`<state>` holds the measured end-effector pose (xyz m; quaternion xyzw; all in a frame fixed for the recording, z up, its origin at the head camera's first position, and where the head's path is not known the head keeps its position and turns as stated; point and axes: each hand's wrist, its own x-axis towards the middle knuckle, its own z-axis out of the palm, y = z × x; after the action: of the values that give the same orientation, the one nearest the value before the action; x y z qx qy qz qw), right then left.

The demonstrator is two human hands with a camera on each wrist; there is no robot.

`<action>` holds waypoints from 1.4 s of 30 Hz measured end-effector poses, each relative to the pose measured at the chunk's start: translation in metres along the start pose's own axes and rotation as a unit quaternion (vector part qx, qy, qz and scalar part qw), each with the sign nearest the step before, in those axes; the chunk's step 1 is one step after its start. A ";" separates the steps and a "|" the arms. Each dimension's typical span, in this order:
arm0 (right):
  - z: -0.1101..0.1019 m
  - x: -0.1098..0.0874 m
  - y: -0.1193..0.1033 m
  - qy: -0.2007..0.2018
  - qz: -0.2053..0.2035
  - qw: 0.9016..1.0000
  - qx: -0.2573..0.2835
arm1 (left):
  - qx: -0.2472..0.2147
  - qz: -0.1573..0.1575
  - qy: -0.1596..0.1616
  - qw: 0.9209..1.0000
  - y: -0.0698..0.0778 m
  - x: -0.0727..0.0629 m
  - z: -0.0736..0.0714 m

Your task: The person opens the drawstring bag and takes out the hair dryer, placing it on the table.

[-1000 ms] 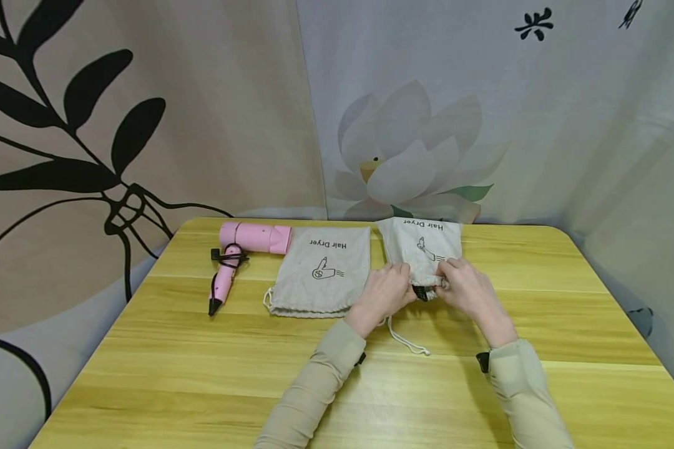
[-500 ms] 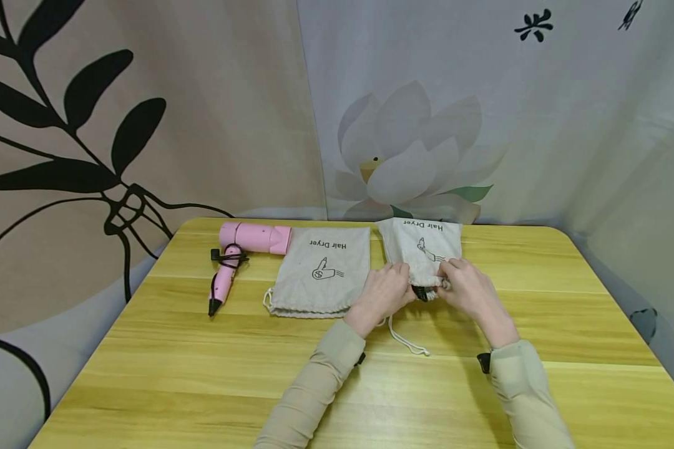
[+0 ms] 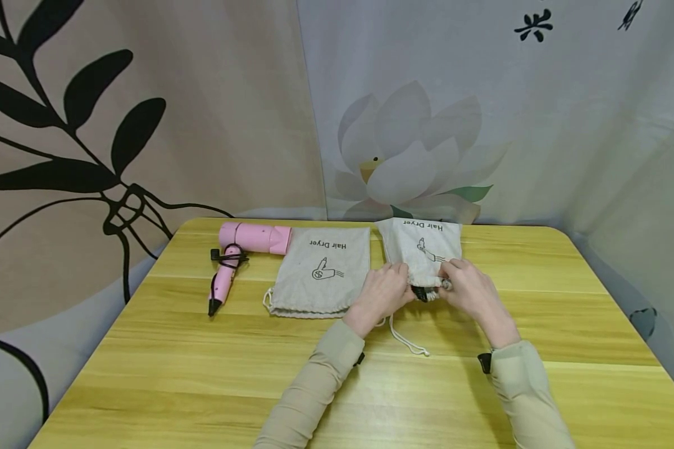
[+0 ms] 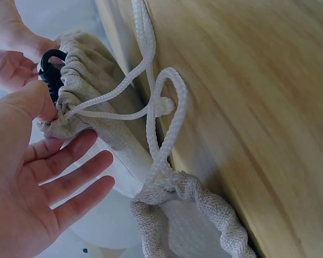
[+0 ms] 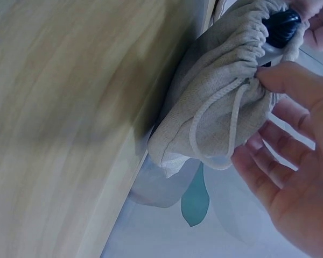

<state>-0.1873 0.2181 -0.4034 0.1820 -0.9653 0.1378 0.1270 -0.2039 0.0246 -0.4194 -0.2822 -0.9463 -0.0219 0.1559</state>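
A grey cloth drawstring bag [image 3: 421, 246] printed "Hair Dryer" lies at the back of the table, its mouth towards me. My left hand [image 3: 385, 288] pinches the left side of the mouth between thumb and forefinger; in the left wrist view the other fingers are spread. On the right side of the mouth, my right hand [image 3: 467, 287] pinches the gathered rim. A coiled black cord [image 5: 282, 27] shows inside the opening; whatever else the bag holds is mostly hidden. White drawstrings [image 4: 151, 107] hang from the left side, and a loop of drawstring [image 5: 196, 123] hangs on the right.
A second grey bag [image 3: 324, 271], also printed "Hair Dryer", lies flat just left of my left hand. Beyond it sits a pink hair dryer [image 3: 253, 238] with its black cord wrapped round the handle. The wooden table [image 3: 202, 386] ends at a patterned curtain [image 3: 247, 112].
Hardly anything differs. My right hand has shifted very slightly to the right along the bag's mouth; the left hand, both bags and the pink hair dryer look the same.
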 end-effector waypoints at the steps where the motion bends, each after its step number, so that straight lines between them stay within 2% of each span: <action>1: 0.000 0.000 0.000 -0.001 0.001 1.000 0.001 | 0.000 0.000 0.001 1.000 0.000 0.000 0.000; 10: -0.001 -0.001 0.001 -0.008 0.004 1.000 0.007 | 0.004 0.003 0.016 1.000 0.000 -0.001 0.000; 31: -0.002 -0.002 0.000 -0.001 0.003 1.000 0.008 | 0.004 0.004 0.012 1.000 -0.001 -0.001 0.000; 38: -0.002 -0.003 0.001 -0.002 0.008 1.000 0.009 | 0.009 0.007 0.024 1.000 -0.003 -0.001 0.000; 42: -0.001 -0.003 0.003 -0.003 0.008 1.000 0.007 | 0.008 0.004 0.017 1.000 -0.003 -0.001 -0.001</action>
<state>-0.1856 0.2216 -0.4036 0.1759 -0.9661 0.1451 0.1214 -0.2045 0.0214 -0.4185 -0.2843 -0.9425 -0.0189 0.1746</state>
